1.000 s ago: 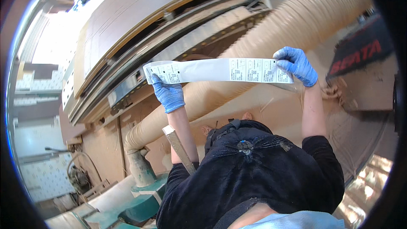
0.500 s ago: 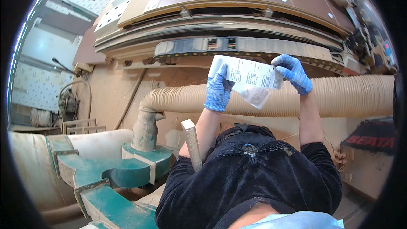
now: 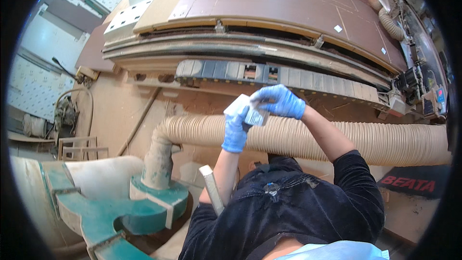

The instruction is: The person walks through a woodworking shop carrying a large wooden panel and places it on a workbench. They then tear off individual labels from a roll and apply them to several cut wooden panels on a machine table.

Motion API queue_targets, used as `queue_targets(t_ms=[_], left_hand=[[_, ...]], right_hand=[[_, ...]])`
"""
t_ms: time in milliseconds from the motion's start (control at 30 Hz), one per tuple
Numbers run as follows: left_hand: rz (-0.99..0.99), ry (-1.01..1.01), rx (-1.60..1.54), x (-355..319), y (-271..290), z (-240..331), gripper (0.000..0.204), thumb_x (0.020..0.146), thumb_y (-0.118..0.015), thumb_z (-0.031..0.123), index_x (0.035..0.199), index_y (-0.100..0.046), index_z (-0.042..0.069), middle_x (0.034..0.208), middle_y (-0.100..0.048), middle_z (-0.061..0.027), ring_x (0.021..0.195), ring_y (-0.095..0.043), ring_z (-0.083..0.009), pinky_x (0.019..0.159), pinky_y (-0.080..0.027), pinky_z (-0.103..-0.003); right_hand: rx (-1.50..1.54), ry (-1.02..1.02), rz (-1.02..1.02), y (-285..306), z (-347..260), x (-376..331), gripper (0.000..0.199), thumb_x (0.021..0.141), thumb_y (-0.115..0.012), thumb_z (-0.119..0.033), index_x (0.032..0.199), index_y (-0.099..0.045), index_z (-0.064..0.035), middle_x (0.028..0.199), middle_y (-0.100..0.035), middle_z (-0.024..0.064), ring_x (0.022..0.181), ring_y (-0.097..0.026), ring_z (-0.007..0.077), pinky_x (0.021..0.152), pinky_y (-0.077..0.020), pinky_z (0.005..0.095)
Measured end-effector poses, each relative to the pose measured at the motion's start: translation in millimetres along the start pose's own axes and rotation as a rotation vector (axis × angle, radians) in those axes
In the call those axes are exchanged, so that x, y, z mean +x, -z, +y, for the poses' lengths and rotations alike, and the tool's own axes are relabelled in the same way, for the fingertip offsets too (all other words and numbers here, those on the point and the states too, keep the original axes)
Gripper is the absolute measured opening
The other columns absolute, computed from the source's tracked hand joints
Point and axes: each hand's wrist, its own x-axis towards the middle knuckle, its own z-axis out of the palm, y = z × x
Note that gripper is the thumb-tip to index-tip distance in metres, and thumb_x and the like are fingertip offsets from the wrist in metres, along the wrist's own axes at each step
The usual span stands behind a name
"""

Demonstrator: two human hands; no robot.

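Note:
My left hand (image 3: 236, 132), in a blue glove, grips a white strip of printed paper labels (image 3: 236, 105), thumb across its face. The strip looks bunched or folded, and its print is too blurred to make out. My right hand (image 3: 283, 102), also blue-gloved, bends over the strip's right end with fingertips pinched on it. The lower right part of the labels (image 3: 255, 117) shows below those fingers. Both hands are close together, in front of a beige ribbed hose (image 3: 308, 137).
Beyond my hands stands a machine bed bearing a large brown board (image 3: 269, 0), with a segmented cable chain (image 3: 317, 82) along its near side. A green duct unit (image 3: 110, 212) stands at lower left. A pale flat bar (image 3: 211, 190) sticks up beside my left arm.
The label strip was spread out between both hands and is now gathered up. My right hand has moved left, next to my left hand. The whole view has tilted and shifted.

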Motion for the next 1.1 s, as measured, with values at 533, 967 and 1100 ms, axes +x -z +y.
queue_targets(t_ms=[533, 967, 1100], left_hand=[[0.221, -0.026, -0.093, 285.2, 1.4, -60.4, 0.036, 0.086, -0.058, 0.019, 0.116, -0.048, 0.000, 0.107, -0.057, -0.0117, 0.097, -0.058, -0.0235, 0.081, -0.049, -0.037], [0.545, 0.090, 0.065, 372.3, -12.9, -98.4, 0.046, 0.084, -0.063, 0.020, 0.122, -0.043, 0.003, 0.110, -0.056, -0.0101, 0.095, -0.058, -0.0216, 0.081, -0.050, -0.033], [0.586, 0.160, 0.094, 390.2, -10.2, -104.4, 0.044, 0.084, -0.062, 0.019, 0.122, -0.044, 0.007, 0.106, -0.057, -0.0073, 0.094, -0.058, -0.0199, 0.082, -0.049, -0.034]], right_hand=[[0.299, -0.269, 0.193, 212.4, 269.4, 168.0, 0.011, 0.081, -0.061, -0.014, 0.091, -0.061, -0.0095, 0.090, -0.061, 0.0050, 0.089, -0.057, 0.0169, 0.085, -0.0476, 0.0352], [-0.168, -0.398, 1.334, 454.9, 603.6, 351.3, 0.018, 0.079, -0.062, -0.025, 0.091, -0.062, -0.0115, 0.084, -0.066, 0.0114, 0.079, -0.064, 0.0238, 0.072, -0.0495, 0.0349], [-0.278, -0.389, 1.326, 508.8, 628.0, 383.5, 0.020, 0.077, -0.065, -0.020, 0.092, -0.062, -0.0075, 0.083, -0.065, 0.0092, 0.074, -0.062, 0.0189, 0.071, -0.0492, 0.0312]])
